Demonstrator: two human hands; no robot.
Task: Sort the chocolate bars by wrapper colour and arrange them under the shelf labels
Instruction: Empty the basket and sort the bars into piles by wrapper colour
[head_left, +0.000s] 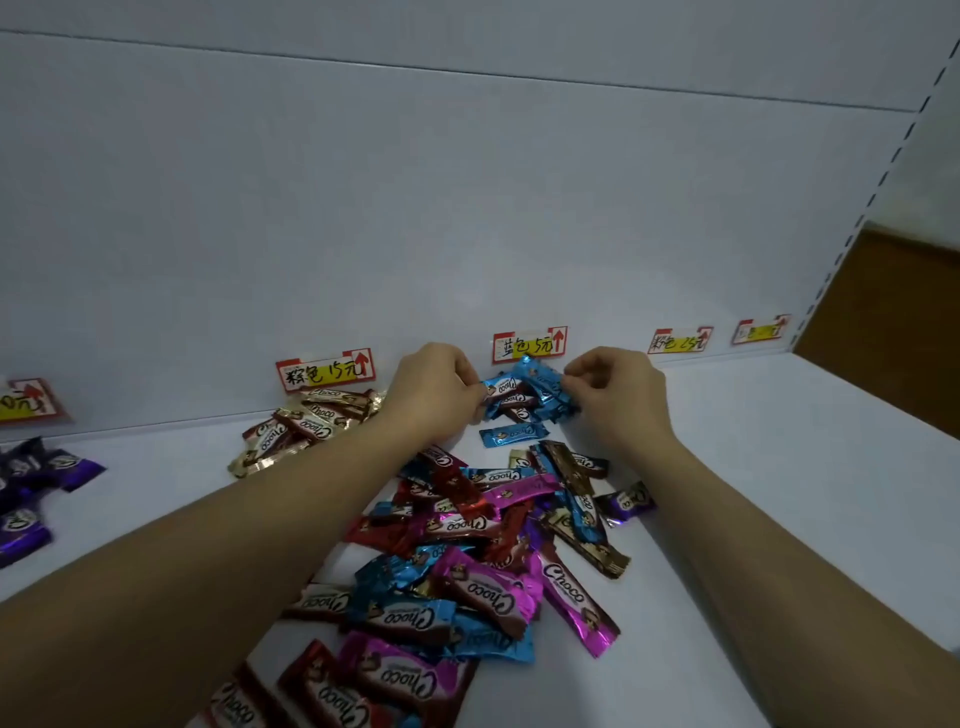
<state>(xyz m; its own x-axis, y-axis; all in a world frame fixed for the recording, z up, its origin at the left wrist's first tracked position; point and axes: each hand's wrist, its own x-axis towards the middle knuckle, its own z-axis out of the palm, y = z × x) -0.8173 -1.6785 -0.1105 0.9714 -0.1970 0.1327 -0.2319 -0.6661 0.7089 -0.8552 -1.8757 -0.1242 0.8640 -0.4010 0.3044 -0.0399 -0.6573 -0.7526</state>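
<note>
A small stack of blue chocolate bars (524, 396) lies against the shelf's back wall, right under the blue label (529, 345). My left hand (434, 389) pinches the stack's left end, and my right hand (615, 392) pinches its right end. One more blue bar (511, 434) lies flat just in front of the stack. A mixed heap of bars (467, 561) in blue, pink, red, brown and purple wrappers spreads across the white shelf between my forearms.
Gold-brown bars (301, 426) are piled under the brown label (326, 369). Purple bars (31, 483) lie at the far left under a partly seen label (26, 402). A pink label (679, 340) and another label (761, 329) hang at the right, beside the slotted shelf upright (852, 228).
</note>
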